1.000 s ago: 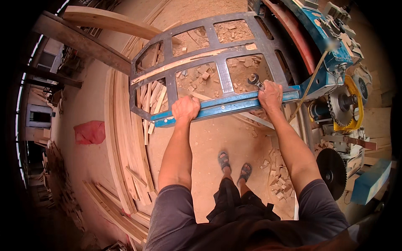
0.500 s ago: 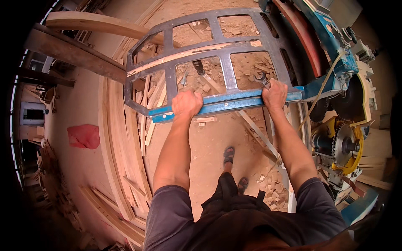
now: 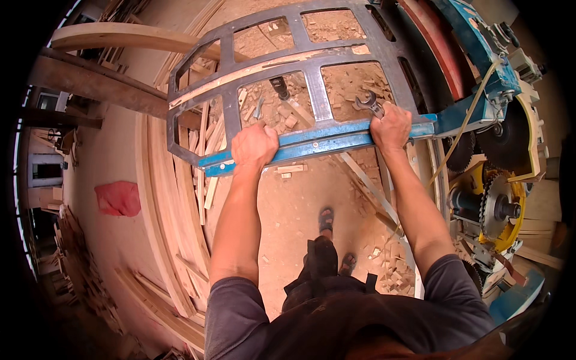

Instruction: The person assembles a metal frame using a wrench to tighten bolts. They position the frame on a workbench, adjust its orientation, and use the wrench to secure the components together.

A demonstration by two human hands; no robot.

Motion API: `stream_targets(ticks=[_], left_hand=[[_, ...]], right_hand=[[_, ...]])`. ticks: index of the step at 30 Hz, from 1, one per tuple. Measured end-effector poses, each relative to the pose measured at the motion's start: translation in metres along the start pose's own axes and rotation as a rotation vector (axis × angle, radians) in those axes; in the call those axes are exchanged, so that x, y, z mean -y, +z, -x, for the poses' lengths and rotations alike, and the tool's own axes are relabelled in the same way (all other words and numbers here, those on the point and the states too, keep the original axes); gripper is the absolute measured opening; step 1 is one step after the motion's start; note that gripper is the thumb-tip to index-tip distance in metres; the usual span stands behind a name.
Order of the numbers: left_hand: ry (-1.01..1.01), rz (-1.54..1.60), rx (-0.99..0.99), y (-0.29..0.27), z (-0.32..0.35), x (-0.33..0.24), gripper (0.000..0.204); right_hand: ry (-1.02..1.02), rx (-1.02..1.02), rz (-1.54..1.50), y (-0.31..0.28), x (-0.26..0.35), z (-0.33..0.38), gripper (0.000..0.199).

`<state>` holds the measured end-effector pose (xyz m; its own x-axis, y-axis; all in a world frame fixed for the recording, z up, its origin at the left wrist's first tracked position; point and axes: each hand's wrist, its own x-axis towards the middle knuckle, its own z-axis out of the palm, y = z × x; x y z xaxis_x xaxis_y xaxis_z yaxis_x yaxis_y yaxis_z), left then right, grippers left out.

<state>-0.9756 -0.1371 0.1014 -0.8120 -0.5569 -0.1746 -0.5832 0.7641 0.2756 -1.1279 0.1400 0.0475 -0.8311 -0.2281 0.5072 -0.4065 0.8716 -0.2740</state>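
Note:
Both arms reach forward to a grey metal lattice frame (image 3: 312, 84) with a blue rail (image 3: 318, 141) along its near edge. My left hand (image 3: 255, 146) grips the blue rail left of centre. My right hand (image 3: 390, 127) grips the rail further right, beside a spanner (image 3: 367, 103) that lies on the frame. A pale wooden strip (image 3: 240, 77) lies across the frame. My sandalled feet (image 3: 327, 221) stand on the sawdust floor below.
Circular saw blades (image 3: 501, 207) and a blue and yellow machine (image 3: 480, 54) stand at the right. Curved wooden planks (image 3: 162, 222) lie on the floor at the left, with a red cloth (image 3: 119, 198). Wood offcuts (image 3: 390, 270) litter the floor. A beam (image 3: 96, 78) crosses the upper left.
The frame has slid toward me and to the right along the machine while both hands kept their grip on the blue rail; my feet have stepped.

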Motion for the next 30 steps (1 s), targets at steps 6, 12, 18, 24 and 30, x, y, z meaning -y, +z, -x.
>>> stream_targets(ticks=[6, 12, 18, 24, 30], left_hand=[[0.028, -0.034, -0.013, 0.0, -0.019, 0.006, 0.043], [0.011, -0.008, -0.003, -0.011, -0.012, 0.005, 0.044], [0.011, 0.016, 0.035, -0.002, -0.024, 0.015, 0.045], [-0.007, 0.017, 0.082, -0.01, -0.022, 0.026, 0.048], [0.018, 0.023, 0.096, 0.004, -0.016, 0.039, 0.055]], right_hand=[[0.072, 0.175, 0.069, -0.001, 0.01, -0.017, 0.013], [0.117, 0.201, 0.077, -0.012, 0.022, -0.015, 0.014], [0.1, 0.136, 0.068, 0.003, 0.021, -0.015, 0.013], [0.084, 0.139, 0.101, 0.007, 0.029, -0.01, 0.014], [0.073, 0.139, 0.136, 0.018, 0.028, 0.006, 0.017]])
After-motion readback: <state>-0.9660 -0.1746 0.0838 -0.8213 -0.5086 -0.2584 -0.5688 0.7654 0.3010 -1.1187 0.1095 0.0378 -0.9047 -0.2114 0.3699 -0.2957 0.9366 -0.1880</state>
